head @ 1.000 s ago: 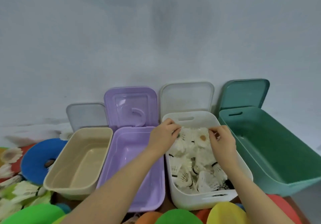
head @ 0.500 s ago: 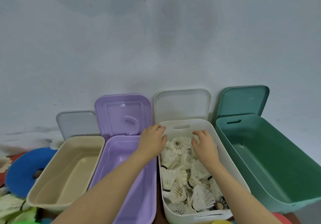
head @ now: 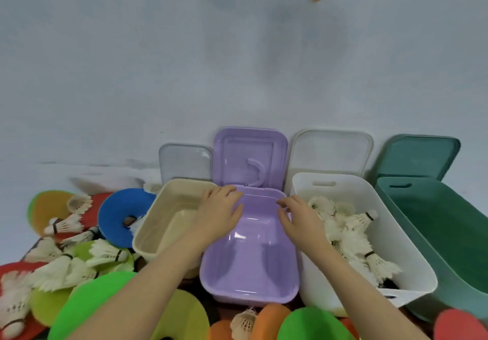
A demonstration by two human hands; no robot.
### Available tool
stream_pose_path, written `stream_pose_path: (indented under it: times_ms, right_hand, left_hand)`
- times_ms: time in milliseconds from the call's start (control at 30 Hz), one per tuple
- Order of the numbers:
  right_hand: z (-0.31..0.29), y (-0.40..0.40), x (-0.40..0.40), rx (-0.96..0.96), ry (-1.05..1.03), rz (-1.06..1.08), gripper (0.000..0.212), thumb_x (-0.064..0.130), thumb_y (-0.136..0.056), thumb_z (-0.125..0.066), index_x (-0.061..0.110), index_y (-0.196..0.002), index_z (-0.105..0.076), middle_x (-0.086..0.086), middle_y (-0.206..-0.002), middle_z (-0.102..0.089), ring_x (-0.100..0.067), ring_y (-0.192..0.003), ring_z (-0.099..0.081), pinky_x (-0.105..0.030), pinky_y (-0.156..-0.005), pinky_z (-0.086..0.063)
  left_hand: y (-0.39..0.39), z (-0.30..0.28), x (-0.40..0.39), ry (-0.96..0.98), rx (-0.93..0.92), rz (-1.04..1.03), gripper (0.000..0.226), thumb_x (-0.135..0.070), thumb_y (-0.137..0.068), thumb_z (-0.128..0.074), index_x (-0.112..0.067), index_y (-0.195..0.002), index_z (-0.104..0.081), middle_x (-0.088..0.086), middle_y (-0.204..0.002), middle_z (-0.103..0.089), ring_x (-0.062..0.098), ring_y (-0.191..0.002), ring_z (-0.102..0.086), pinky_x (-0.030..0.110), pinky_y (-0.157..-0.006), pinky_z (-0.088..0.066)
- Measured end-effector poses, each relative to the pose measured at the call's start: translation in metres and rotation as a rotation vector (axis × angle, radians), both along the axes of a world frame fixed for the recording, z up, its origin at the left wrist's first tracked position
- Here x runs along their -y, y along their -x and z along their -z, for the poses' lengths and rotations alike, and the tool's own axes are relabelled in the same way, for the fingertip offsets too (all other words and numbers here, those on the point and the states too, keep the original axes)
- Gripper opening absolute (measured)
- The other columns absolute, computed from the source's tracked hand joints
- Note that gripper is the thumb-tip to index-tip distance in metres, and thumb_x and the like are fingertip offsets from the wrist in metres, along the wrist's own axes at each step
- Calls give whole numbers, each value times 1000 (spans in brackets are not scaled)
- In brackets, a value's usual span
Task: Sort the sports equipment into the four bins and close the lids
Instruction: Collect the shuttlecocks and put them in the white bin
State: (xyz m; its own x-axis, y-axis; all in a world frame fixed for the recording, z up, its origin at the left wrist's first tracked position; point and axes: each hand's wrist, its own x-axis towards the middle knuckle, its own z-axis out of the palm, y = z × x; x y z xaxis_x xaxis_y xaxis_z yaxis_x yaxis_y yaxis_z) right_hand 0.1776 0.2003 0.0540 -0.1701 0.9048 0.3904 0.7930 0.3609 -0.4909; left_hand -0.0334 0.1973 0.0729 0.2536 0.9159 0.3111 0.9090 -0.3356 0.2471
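Four open bins stand in a row across the lower half of the frame, lids propped against the wall behind. From left: a beige bin (head: 169,223), a purple bin (head: 250,260), a white bin (head: 396,247) full of shuttlecocks (head: 351,234), and a green bin (head: 449,234). Both hands hover over the purple bin at centre, grasping nothing: the left hand (head: 219,213) and right hand (head: 298,218) have relaxed, spread fingers. Loose shuttlecocks and coloured discs (head: 92,302) fill the lower left.
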Motion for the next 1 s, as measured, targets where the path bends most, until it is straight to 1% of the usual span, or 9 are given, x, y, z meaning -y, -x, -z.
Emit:
stream_pose_path:
  times_ms: [67, 133, 233, 367, 533, 633, 767, 867, 1000]
  right_hand:
    - [1, 33, 5, 6, 2, -37, 17, 12, -89, -55, 11, -102, -66, -2, -98, -63, -21, -92, -60, -26, -71, -41]
    - [1, 68, 12, -6, 10, -57, 18, 13, -89, -55, 12, -102, -66, 0, -99, -64, -20, -92, -60, -29, -74, -46]
    - [-2, 122, 20, -24, 58, -64, 18, 16, -91, -55, 14, -105, -66, 1, -102, -62, -16, -92, -59, -30, -74, -46]
    - [3, 190, 25, 1, 48, -153, 15, 15, -87, -57, 10, -97, -68, -5, -90, -63, -24, -85, -60, -34, -71, -45]
    - [17, 265, 35, -6, 64, -240, 14, 13, -87, -60, 13, -99, -68, 1, -88, -62, -16, -83, -58, -31, -75, -46]
    - [23, 304, 38, 33, 96, -309, 19, 18, -90, -57, 16, -106, -67, 1, -98, -64, -14, -91, -58, -25, -79, -42]
    - [36, 355, 35, 212, 182, -441, 31, 23, -94, -51, 18, -124, -58, 0, -116, -57, -18, -108, -50, -32, -91, -41]
    - [56, 386, 29, 447, 243, -485, 42, 31, -95, -48, 27, -137, -44, -1, -132, -46, -24, -122, -39, -39, -102, -31]
    - [78, 407, 25, 689, 259, -501, 41, 25, -94, -45, 25, -135, -42, -4, -134, -42, -28, -122, -37, -40, -105, -20]
  left_hand:
    - [34, -2, 14, 22, -11, -33, 74, -50, -74, -10, -21, -122, -59, -2, -128, -55, 20, -117, -50, 33, -95, -28]
    - [71, 1, 25, 46, -11, -67, 78, -52, -72, -7, -22, -125, -56, -3, -131, -52, 20, -120, -47, 31, -94, -24]
    - [127, 7, 35, 21, 26, -95, 63, -48, -79, -21, -20, -117, -63, 1, -122, -59, 26, -112, -53, 37, -88, -27]
    - [198, 22, 50, 54, 5, -158, 36, -34, -95, -41, -25, -127, -55, -6, -133, -48, 18, -122, -41, 34, -94, -20]
    - [276, 45, 66, 108, 33, -244, 33, -32, -96, -44, -28, -126, -54, -9, -132, -48, 16, -123, -37, 32, -92, -17]
    - [318, 60, 80, 151, 22, -295, 35, -36, -95, -44, -29, -129, -52, -10, -133, -47, 16, -124, -36, 32, -95, -16]
    - [367, 77, 93, 220, 19, -329, 34, -38, -95, -45, -27, -125, -55, -6, -127, -53, 20, -120, -41, 37, -96, -22]
    - [386, 88, 99, 337, -42, -316, 39, -43, -96, -39, -31, -131, -48, -6, -128, -51, 19, -120, -41, 38, -98, -22]
    - [393, 105, 107, 452, -77, -287, 47, -49, -95, -34, -31, -139, -36, -4, -135, -45, 21, -125, -39, 39, -101, -22]
